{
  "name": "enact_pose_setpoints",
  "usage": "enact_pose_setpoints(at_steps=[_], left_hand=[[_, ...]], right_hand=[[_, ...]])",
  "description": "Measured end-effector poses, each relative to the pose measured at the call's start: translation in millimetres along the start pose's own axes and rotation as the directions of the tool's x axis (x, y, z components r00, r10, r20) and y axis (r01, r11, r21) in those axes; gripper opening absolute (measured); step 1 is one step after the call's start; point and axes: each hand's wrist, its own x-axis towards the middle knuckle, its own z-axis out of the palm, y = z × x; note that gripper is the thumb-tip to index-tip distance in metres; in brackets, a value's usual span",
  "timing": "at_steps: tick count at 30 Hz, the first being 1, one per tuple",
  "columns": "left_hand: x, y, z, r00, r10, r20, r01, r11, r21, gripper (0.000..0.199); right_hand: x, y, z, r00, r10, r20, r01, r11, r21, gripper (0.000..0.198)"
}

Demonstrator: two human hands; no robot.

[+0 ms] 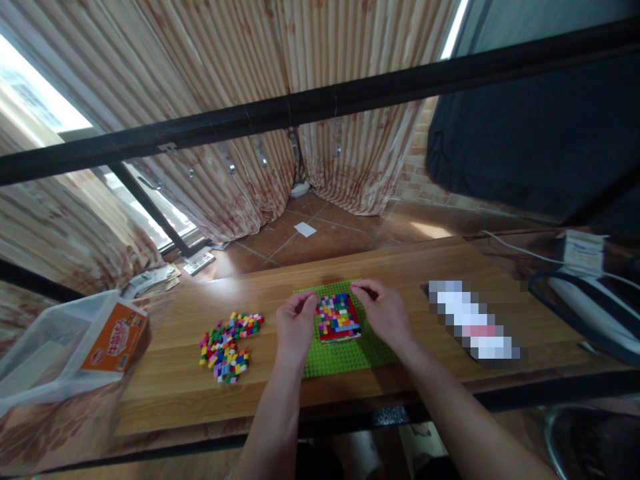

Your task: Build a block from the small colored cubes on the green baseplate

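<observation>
A block built of many small coloured toy bricks (336, 315) sits on a green studded baseplate (340, 360). At the block's left side is my left hand (294, 327), its thumb and forefinger pinched together near the upper left corner. Whatever that pinch may hold is too small to make out. My right hand (385, 310) is closed just beyond the upper right corner, and a tiny pink brick (353, 287) shows at its fingertips. Loose bricks (225, 347) in many colours lie in a pile on the wooden tabletop (170, 380), left of my left hand.
A clear plastic bin (45, 360) with an orange label stands at the left. Farther right, a blurred-out object (473, 320) lies on the tabletop. A dark bar (280, 110) crosses in front of the curtains (225, 60). A white cable (520, 248) runs at the right.
</observation>
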Motion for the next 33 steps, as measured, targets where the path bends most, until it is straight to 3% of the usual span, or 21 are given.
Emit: enact_pose_setpoints(at_steps=[5, 16, 33], left_hand=[[9, -11, -6, 0.997, -0.001, -0.08, 0.008, 0.996, 0.092, 0.025], [9, -14, 0, 0.999, -0.046, -0.015, 0.047, 0.994, 0.1, 0.02], [5, -13, 1, 1.0, -0.027, 0.007, 0.025, 0.976, 0.216, 0.024]], right_hand=[[3, 10, 0, 0.996, -0.023, 0.084, 0.032, 0.993, -0.113, 0.02], [4, 13, 0, 0.983, -0.081, 0.168, 0.108, 0.982, -0.158, 0.019], [6, 25, 7, 0.988, 0.044, 0.149, -0.043, 0.999, -0.009, 0.023]])
